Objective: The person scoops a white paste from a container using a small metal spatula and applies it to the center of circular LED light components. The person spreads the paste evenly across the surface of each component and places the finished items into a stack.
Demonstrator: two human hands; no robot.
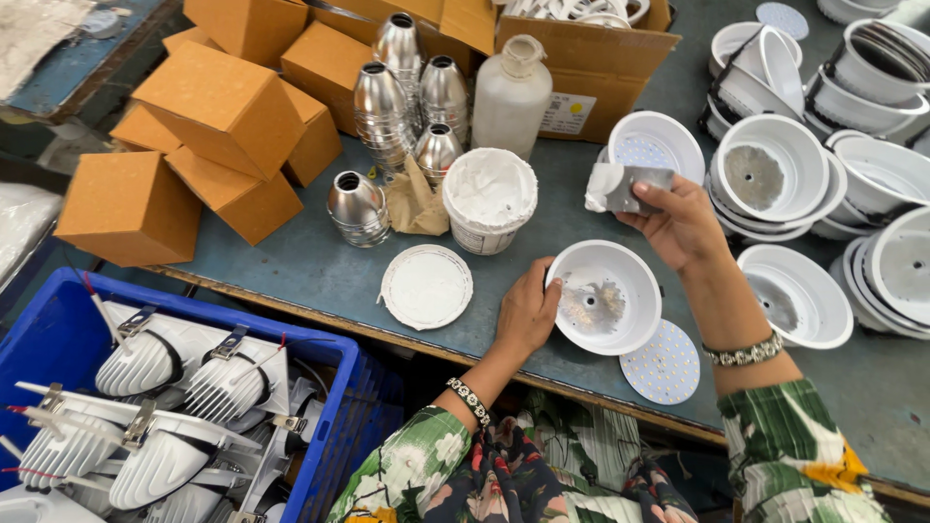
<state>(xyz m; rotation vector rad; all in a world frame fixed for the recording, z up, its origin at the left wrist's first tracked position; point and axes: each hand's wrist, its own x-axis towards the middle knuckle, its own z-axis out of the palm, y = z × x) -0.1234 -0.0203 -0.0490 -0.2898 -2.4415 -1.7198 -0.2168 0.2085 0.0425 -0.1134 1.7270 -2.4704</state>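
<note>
Item: white round metal downlight housing, bowl-shaped, open side up, on grey-blue bench. Left hand clamped on near-left rim, thumb over edge. Right hand, above and right of housing, pinches paste-smeared grey flat scraper.

Handling, judged: rigid, light, smooth-coated, likely slippery; grip by rim. White paste tub beyond left hand.

Small orange-brown boxes lie heaped at the bench's far left, while a bigger open brown carton with a white label stands behind the white bottle.
</note>
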